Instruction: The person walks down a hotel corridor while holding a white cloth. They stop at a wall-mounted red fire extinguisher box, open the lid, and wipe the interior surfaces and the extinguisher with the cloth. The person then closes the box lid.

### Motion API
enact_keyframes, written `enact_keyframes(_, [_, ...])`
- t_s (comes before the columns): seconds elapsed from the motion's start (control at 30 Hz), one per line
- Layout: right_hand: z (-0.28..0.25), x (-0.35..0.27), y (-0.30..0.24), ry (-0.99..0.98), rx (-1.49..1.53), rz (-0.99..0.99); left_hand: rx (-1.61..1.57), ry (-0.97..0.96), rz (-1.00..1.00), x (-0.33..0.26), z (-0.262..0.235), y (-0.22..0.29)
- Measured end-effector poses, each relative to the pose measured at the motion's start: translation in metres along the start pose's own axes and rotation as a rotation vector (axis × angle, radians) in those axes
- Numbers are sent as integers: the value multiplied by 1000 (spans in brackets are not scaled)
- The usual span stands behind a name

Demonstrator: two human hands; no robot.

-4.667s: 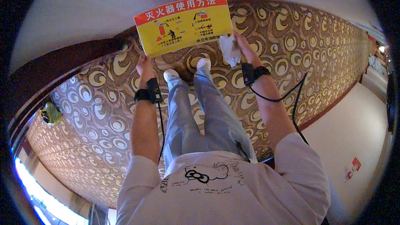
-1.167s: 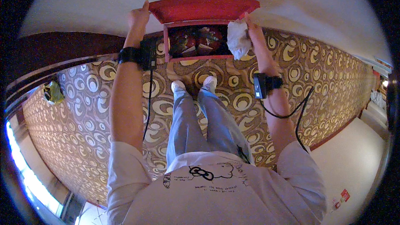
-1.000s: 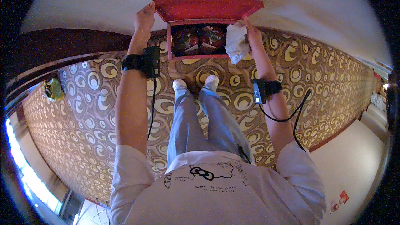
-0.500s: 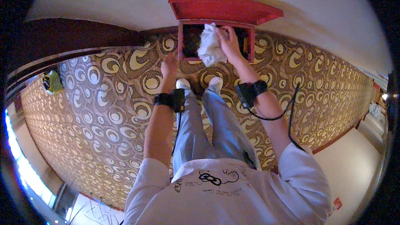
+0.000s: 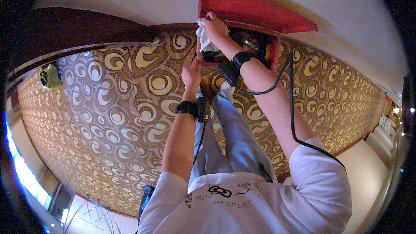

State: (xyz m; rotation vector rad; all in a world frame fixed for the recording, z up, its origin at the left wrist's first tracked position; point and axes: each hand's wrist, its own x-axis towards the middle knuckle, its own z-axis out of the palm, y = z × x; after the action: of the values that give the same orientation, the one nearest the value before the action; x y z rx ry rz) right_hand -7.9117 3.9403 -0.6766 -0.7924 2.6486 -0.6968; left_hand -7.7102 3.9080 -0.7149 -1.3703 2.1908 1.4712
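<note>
A red box [image 5: 238, 66] stands on the patterned carpet against the wall, with its red lid [image 5: 260, 13] raised at the back. My right hand [image 5: 215, 28] is closed on a crumpled white cloth [image 5: 207, 43] and presses it along the box's left side, by the lid's hinge. My left hand [image 5: 191, 78] has its fingers closed at the near left corner of the box. Inside lie dark, glossy things [image 5: 248, 42] whose kind I cannot make out; my right forearm hides part of them.
My feet stand on the carpet [image 5: 156, 84] just before the box. A dark low piece of furniture [image 5: 86, 28] lies along the wall to the left. A yellow-green bag [image 5: 50, 78] sits farther left. A black cable [image 5: 292, 117] hangs by my right arm.
My right hand has carried the white cloth from over the middle of the box to its left side. The left hand now touches the near left corner. The view has shifted slightly.
</note>
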Motion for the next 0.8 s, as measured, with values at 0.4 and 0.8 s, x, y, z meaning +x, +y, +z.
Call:
enact_keyframes(0.4, [-5, -26, -12, -198, 75, -2, -409, -70, 18, 19, 3, -24])
enact_keyframes(0.8, [-5, -9, -31, -34, 386, 402, -210, 27, 12, 19, 4, -23])
